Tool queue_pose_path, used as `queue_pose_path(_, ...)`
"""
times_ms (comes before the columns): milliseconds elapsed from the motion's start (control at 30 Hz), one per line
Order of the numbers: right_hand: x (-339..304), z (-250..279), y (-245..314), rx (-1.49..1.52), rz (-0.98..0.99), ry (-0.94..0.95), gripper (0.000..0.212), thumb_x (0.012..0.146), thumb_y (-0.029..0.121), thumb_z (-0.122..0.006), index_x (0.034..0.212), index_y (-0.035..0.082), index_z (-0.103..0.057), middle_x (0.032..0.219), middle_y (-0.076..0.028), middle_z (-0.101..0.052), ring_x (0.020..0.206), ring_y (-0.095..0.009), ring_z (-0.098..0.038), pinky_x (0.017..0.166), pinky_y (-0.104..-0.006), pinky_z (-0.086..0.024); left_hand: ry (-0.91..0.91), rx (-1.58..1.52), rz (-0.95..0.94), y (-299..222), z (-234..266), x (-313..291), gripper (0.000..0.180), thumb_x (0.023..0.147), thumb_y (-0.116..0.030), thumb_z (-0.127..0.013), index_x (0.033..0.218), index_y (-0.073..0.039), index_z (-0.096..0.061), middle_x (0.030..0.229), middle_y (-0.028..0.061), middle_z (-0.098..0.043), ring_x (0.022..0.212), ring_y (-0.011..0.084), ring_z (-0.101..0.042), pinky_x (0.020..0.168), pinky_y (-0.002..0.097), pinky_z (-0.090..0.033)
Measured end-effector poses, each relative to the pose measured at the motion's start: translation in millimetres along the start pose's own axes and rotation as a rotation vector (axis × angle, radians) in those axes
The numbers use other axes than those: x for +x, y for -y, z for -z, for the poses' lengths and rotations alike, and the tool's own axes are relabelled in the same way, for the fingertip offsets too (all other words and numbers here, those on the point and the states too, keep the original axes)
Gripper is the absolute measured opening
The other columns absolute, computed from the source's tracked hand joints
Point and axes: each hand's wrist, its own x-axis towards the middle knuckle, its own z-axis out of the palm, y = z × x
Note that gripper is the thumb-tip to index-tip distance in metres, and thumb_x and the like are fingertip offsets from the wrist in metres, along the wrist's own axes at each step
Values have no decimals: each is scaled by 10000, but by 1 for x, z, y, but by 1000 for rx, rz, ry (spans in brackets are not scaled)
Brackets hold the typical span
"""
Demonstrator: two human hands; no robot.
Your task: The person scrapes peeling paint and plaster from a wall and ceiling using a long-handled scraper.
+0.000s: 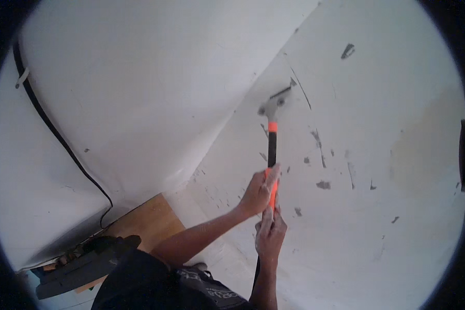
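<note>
nearest to us, below the scraper's handle, our dark clothing (155, 281) filled the lower edge, and both our forearms rose out of it toward the tool. left of the handle and lower down lay a dark grey power tool (82, 263) on a patch of wooden floor (150, 219).

our right hand (270, 235) was clenched round the lowest part of the scraper's handle, knuckles toward us. just above it, our left hand (257, 194) was wrapped round the orange grip, fingers curled over it, the two hands almost touching.

the long-handled scraper (272, 142) ran nearly upright from our hands, orange at the grip, black in the middle, with an orange band near the top. its grey metal head (274, 103) stood at the far end, the blade edge laid against the white wall (387, 103).

around the scraper's shaft, on its right side, the wall showed scattered grey chips and scratches (323, 184). further right of the head, a yellowish stain (423, 144) spread over the paint.

far left of the scraper, beyond the corner, a black cable (51, 126) ran down the other white wall (139, 77), held near the top by a white clip (21, 77).
</note>
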Motion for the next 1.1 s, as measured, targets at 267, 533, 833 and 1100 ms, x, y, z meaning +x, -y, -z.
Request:
queue_pose_path(267,16,17,14,-111,82,44,400,1069,271,-494,1141,-97,-632,629,-95,-522,541,-157,-494,539,-331,-429,-74,-110,-153,-25,-7,9,586,1064,-493,-428,732,-16,-502,597,30,-484,555,138,-496,538,320,-428)
queue_pose_path(533,52,62,47,-265,74,174,415,1067,283,-500,1014,-100,-650,675,-34,-513,533,-60,-429,468,-260,-349,-107,-181,-229,-24,-31,33,567,1086,-454,-395,810,21,-535,625,67,-481,579,179,-479,579,362,-443)
queue_pose_path(833,54,52,35,-251,95,142,452,1065,339,-500,1009,-85,-647,635,-12,-477,523,-73,-429,481,-272,-361,37,160,-90,-39,-12,39,344,1063,-256,-443,1190,44,-553,990,206,-581,862,277,-559,800,401,-475)
queue_pose_path(1100,-39,50,-54,-21,-129,86,490,1053,452,-482,994,17,-698,530,30,-447,426,-59,-414,397,-259,-322,253,263,-407,43,8,-30,514,1053,-501,-461,1014,-10,-609,879,86,-599,815,149,-577,710,346,-488)
